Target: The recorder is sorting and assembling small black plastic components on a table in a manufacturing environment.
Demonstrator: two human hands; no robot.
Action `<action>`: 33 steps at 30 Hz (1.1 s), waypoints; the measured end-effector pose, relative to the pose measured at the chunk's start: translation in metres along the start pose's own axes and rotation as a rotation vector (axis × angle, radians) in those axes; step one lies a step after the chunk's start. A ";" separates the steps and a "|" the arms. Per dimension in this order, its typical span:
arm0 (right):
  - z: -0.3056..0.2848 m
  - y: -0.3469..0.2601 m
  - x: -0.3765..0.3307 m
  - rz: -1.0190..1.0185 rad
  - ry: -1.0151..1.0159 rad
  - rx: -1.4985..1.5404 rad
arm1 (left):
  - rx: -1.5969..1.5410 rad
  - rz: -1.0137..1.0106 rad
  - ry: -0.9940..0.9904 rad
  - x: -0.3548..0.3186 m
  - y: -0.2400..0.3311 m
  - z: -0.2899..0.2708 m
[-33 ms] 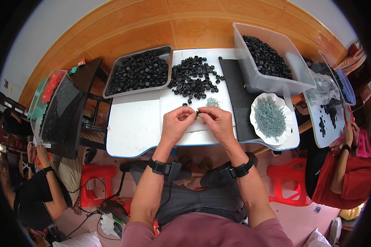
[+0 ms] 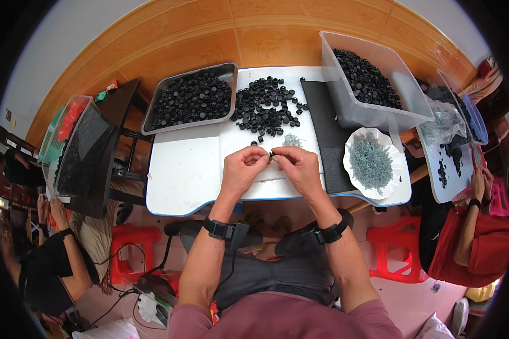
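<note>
My left hand (image 2: 245,171) and my right hand (image 2: 300,169) meet over the front of the white table, fingertips pinched together. Between them is a small black plastic piece (image 2: 272,153), mostly covered by the fingers; its exact shape is hard to make out. Just beyond the fingertips lies a small heap of greyish screws (image 2: 292,140). Farther back spreads a loose pile of round black caps (image 2: 266,107), with a few single ones close to my left hand. To the right of my right hand, a white scalloped plate (image 2: 352,174) holds many more screws.
A metal tray (image 2: 148,125) of black caps stands back left. At the back right, a clear plastic bin (image 2: 373,110) holds more black parts, beside a dark mat (image 2: 329,135). Co-workers sit at both sides, one's hands (image 2: 481,182) at the right table. Red stools (image 2: 136,234) flank me.
</note>
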State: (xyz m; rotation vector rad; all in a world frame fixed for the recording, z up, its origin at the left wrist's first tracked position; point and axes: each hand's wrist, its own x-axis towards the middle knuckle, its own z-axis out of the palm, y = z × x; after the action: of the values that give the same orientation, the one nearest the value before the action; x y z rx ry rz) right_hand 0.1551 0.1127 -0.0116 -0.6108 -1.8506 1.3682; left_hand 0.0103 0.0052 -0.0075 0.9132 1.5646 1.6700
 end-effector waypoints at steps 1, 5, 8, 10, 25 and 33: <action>0.000 0.000 0.001 -0.001 -0.004 0.008 | -0.012 -0.004 -0.011 0.000 0.000 0.000; -0.001 -0.006 0.002 0.001 -0.020 -0.038 | -0.020 -0.043 -0.038 0.000 0.001 -0.003; 0.000 -0.011 0.002 -0.073 0.064 -0.117 | 0.067 0.026 0.021 0.002 -0.001 -0.003; 0.000 -0.010 0.003 -0.055 0.100 -0.094 | 0.179 0.101 0.134 0.000 0.000 -0.002; -0.002 -0.012 0.003 -0.100 0.113 -0.106 | 0.574 0.185 0.239 -0.002 0.014 0.008; 0.000 -0.015 0.003 -0.141 0.075 -0.154 | 0.431 0.276 0.173 -0.004 0.004 0.011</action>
State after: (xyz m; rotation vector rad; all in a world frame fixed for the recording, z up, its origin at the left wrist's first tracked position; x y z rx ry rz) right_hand 0.1537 0.1102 0.0034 -0.5891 -1.9119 1.1055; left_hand 0.0221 0.0077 -0.0037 1.2793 2.0420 1.6596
